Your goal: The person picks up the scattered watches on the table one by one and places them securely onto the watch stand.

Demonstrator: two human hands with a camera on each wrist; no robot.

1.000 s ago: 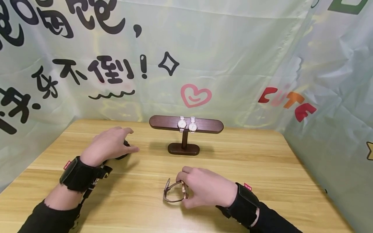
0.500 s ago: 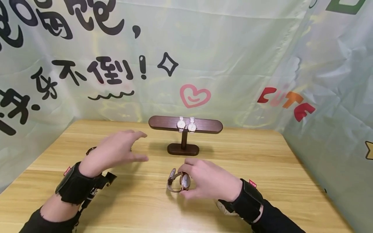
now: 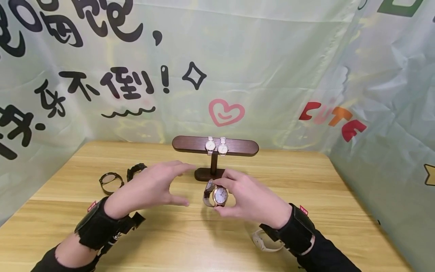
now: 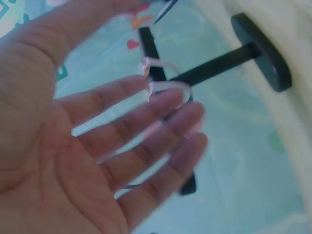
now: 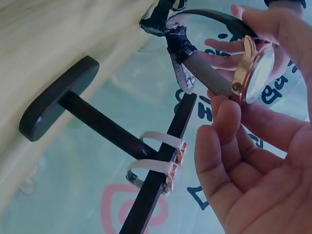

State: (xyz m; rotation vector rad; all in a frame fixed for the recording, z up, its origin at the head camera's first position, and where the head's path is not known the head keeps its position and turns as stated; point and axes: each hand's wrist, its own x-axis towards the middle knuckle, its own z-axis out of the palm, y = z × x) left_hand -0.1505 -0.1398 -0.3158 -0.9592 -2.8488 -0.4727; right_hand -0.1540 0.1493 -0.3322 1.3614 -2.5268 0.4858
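Observation:
My right hand [image 3: 253, 198] pinches a wristwatch [image 3: 220, 195] with a rose-gold case, pale dial and brown-grey strap, held by its case between thumb and fingers. In the right wrist view the strap of this wristwatch [image 5: 209, 73] is fastened in a loop. My left hand [image 3: 149, 187] is spread with fingers extended, holding nothing, just left of that wristwatch. Behind both hands stands a dark wooden T-shaped watch stand [image 3: 190, 143]. Two white-strapped watches [image 3: 222, 148] sit side by side around the middle of its bar.
Left of my left hand, a dark thin-strapped watch [image 3: 111, 183] and a black watch [image 3: 136, 170] lie on the wooden table [image 3: 183, 245]. A white watch [image 3: 266, 241] lies partly under my right wrist. A printed curtain [image 3: 278, 75] hangs behind the table.
My right hand has carried the wristwatch up and forward toward the stand, turning its dial toward the head view. My left hand has moved right, away from the dark watches, which now show.

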